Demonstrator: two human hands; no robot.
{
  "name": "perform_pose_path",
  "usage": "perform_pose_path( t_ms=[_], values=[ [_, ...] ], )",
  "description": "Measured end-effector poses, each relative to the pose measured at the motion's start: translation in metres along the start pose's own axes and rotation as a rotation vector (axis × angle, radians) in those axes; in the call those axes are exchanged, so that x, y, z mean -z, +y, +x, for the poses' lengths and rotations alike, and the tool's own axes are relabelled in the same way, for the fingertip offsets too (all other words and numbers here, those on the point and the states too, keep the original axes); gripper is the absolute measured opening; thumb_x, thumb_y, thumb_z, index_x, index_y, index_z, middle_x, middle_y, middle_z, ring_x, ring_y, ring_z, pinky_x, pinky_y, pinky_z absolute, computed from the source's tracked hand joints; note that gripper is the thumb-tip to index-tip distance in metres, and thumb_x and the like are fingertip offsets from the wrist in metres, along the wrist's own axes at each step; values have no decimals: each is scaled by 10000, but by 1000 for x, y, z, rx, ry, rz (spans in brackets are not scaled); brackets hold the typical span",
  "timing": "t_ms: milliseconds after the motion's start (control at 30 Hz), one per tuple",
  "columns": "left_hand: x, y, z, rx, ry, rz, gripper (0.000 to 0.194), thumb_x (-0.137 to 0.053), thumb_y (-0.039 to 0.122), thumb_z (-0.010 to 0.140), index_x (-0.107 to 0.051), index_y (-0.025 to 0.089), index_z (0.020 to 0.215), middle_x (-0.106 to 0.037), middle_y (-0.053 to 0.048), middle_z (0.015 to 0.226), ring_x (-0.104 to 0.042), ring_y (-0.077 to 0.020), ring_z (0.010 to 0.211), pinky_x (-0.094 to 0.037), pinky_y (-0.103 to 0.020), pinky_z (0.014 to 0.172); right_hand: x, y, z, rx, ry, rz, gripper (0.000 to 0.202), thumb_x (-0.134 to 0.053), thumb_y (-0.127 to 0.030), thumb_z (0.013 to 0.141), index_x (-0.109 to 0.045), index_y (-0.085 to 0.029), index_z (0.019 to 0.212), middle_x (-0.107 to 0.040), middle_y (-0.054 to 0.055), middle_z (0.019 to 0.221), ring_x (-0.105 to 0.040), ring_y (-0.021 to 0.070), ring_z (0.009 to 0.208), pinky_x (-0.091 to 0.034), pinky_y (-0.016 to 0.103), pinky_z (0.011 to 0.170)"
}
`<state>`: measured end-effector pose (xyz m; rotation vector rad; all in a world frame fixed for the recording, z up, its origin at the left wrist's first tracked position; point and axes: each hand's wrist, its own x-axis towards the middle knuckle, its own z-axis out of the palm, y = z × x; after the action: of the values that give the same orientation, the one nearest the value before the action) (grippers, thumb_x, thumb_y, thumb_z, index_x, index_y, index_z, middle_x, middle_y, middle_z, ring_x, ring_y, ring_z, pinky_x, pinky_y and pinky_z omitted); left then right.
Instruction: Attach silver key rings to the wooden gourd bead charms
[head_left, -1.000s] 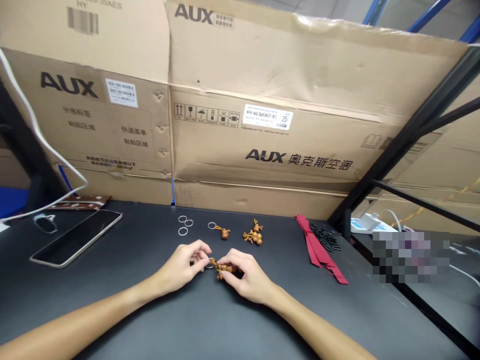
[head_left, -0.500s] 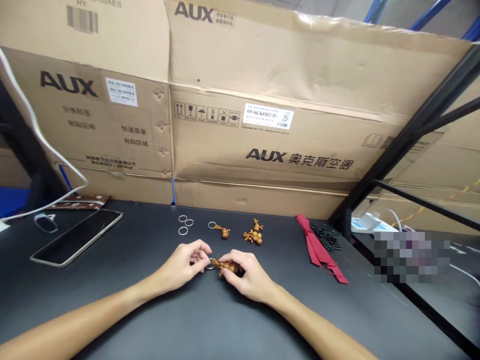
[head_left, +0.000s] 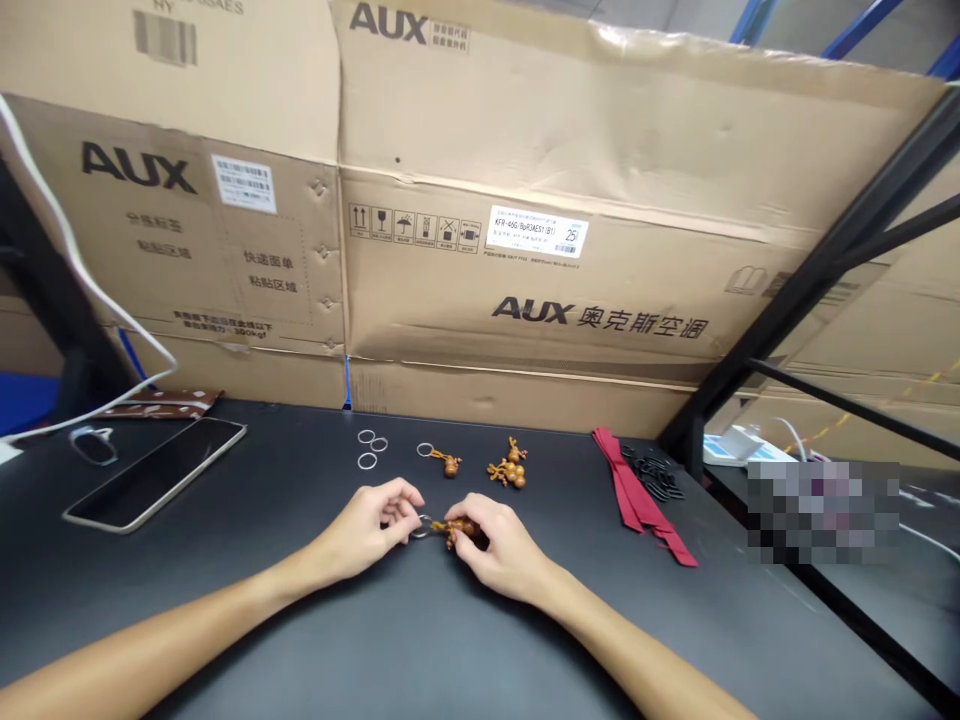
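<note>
My left hand pinches a metal key ring by its left side, just above the dark table. My right hand is closed on a small brown gourd charm, whose orange cord reaches to the ring. Whether the cord is looped through the ring is too small to tell. Beyond the hands lies a finished-looking charm with its cord on another key ring. Several more gourd charms are bunched to its right, and three loose key rings lie to its left.
A phone and a clear-and-dark oval item lie at the left, near a white cable. Red ribbon strips and black coiled pieces are at the right. Cardboard walls the back; a black metal frame slants at the right.
My right hand has shifted slightly right with the gourd charm, so more of the cord shows beside the ring. My left hand stays in place, still pinching the ring.
</note>
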<state>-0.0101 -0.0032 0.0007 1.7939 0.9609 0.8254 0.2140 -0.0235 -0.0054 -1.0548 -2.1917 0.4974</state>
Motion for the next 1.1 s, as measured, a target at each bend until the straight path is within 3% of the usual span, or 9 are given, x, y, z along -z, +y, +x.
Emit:
perform_pose_path(
  t_ms=[233, 367, 467, 600, 700, 800, 967, 1100],
  values=[
    [0, 1, 1, 5, 16, 20, 193, -600, 316, 818, -573, 151, 914, -650, -25, 728, -616, -140, 615, -519, -268, 621, 3, 2, -1, 2, -9, -146, 301, -539, -40, 723, -613, -213, 957, -623, 35, 932, -561, 192, 849, -470, 304, 760],
    [0, -1, 2, -26, 34, 59, 165, -582, 303, 841, -573, 158, 916, -658, -22, 736, -625, -146, 635, -523, -268, 634, -2, 1, 0, -84, 80, -153, 103, -617, -218, 816, -605, -213, 919, -617, 36, 897, -567, 203, 840, -475, 328, 767],
    [0, -4, 2, -93, 80, 171, 121, -550, 283, 873, -580, 169, 897, -668, -19, 754, -630, -148, 666, -514, -256, 651, -8, 3, 3, -137, 145, -232, 150, -662, -335, 815, -598, -204, 854, -603, 47, 860, -564, 219, 817, -472, 348, 751],
    [-1, -6, -1, -202, 118, 382, 122, -497, 252, 919, -593, 180, 901, -663, -12, 760, -605, -136, 637, -489, -239, 626, -10, 7, 4, -87, 126, -268, 46, -618, -187, 795, -604, -204, 836, -594, 52, 873, -546, 217, 833, -466, 349, 764],
    [-2, -8, -5, -307, 107, 496, 156, -465, 237, 947, -612, 185, 958, -675, -35, 854, -628, -151, 722, -495, -254, 701, -7, 8, 4, -80, 92, -250, 183, -571, -53, 713, -605, -205, 810, -587, 41, 858, -525, 206, 811, -461, 344, 755],
    [-3, -9, -8, -369, 68, 556, 194, -442, 231, 960, -625, 191, 1009, -671, -56, 919, -640, -168, 793, -500, -268, 752, -4, 8, 3, -99, 62, -203, 232, -557, -18, 685, -606, -206, 810, -588, 35, 862, -524, 203, 819, -465, 341, 759],
    [-2, -9, -5, -286, 38, 480, 149, -496, 237, 928, -621, 185, 990, -678, -36, 850, -631, -149, 707, -503, -247, 693, -4, 9, 3, -112, 63, -108, 102, -576, -111, 793, -593, -211, 806, -585, 40, 861, -543, 203, 834, -481, 316, 717],
    [0, -6, -2, -202, 25, 363, 112, -533, 247, 906, -613, 181, 947, -689, -10, 772, -619, -129, 645, -495, -225, 653, -3, 10, 3, -128, 71, -65, 107, -558, -113, 825, -570, -207, 774, -575, 40, 852, -558, 189, 815, -489, 300, 704]
  ],
)
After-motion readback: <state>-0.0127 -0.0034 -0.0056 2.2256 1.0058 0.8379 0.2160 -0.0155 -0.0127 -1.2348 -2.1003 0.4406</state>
